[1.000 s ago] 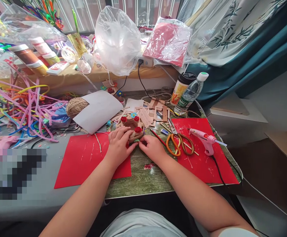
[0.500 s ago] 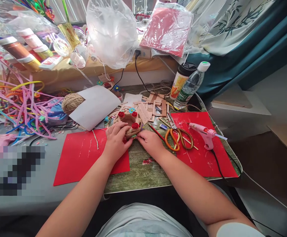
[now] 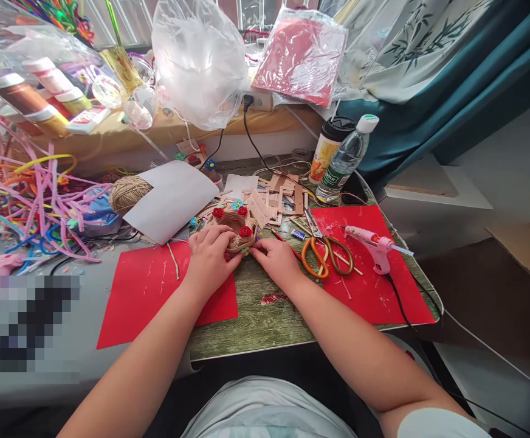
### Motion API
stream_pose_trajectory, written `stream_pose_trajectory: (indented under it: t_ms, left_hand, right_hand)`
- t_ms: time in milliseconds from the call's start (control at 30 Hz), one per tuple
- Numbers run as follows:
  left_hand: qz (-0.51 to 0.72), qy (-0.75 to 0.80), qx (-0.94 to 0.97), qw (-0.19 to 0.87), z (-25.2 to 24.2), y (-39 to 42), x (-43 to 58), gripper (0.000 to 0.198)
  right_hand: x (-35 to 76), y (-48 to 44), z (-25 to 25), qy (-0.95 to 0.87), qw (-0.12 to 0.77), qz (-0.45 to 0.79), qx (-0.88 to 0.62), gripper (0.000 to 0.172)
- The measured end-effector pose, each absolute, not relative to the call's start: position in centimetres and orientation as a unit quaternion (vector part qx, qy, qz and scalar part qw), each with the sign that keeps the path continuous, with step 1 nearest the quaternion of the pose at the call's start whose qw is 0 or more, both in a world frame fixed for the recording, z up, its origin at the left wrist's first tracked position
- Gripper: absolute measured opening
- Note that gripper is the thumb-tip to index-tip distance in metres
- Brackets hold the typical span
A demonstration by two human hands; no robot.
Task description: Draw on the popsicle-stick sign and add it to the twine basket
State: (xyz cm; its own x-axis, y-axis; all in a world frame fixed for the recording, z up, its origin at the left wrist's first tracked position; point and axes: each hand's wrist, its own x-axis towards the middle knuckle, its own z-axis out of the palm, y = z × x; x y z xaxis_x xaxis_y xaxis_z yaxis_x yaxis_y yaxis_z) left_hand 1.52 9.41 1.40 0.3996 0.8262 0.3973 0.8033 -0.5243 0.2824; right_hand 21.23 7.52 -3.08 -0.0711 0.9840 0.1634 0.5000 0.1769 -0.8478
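Observation:
A small twine-wrapped basket (image 3: pixel 234 224) with red roses and a blue flower on its rim stands near the middle of the green table. My left hand (image 3: pixel 211 254) is wrapped round its left and near side, fingers over the rim. At the near right side, my right hand (image 3: pixel 275 260) has thumb and fingers pinched together by a small green piece (image 3: pixel 245 250) low on the basket. The fingertips partly hide this piece, and both hands touch the basket.
Red sheets (image 3: pixel 128 292) lie left and right. Scissors (image 3: pixel 326 257) and a pink glue gun (image 3: pixel 374 242) are at the right. Behind are wooden sticks (image 3: pixel 269 198), a bottle (image 3: pixel 344 161), a cup (image 3: pixel 327 152), a white sheet (image 3: pixel 174 198) and a twine ball (image 3: pixel 128 193).
The whole view has shifted slightly, so things appear a little further left. Both hands keep nearly the same hold at the basket.

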Motion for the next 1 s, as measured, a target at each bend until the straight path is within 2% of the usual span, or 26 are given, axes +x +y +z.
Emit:
stream_pose_trajectory:
  t_ms: [167, 500, 667, 867, 1000]
  left_hand:
    - [0.247, 0.498, 0.831, 0.022, 1.4, 9.5, 1.6, 0.027]
    - [0.267, 0.484, 0.833, 0.027, 1.1, 9.9, 1.6, 0.031]
    - [0.285, 0.482, 0.828, 0.022, 0.8, 10.0, 1.7, 0.025]
    - [0.306, 0.475, 0.824, 0.045, 0.7, 10.3, 1.4, 0.024]
    - [0.346, 0.483, 0.795, 0.123, 1.6, 10.1, 0.9, 0.026]
  right_hand:
    - [21.0, 7.6, -3.1, -0.65, 0.389, 0.306, -0.576, 0.013]
    - [21.1, 7.7, -2.8, -0.668, 0.387, 0.301, -0.56, 0.013]
    - [20.9, 7.7, -3.1, -0.651, 0.378, 0.312, -0.579, 0.009]
    - [21.0, 7.6, -3.0, -0.635, 0.391, 0.344, -0.572, 0.019]
    - [20.8, 6.7, -2.4, -0.603, 0.433, 0.362, -0.564, 0.031]
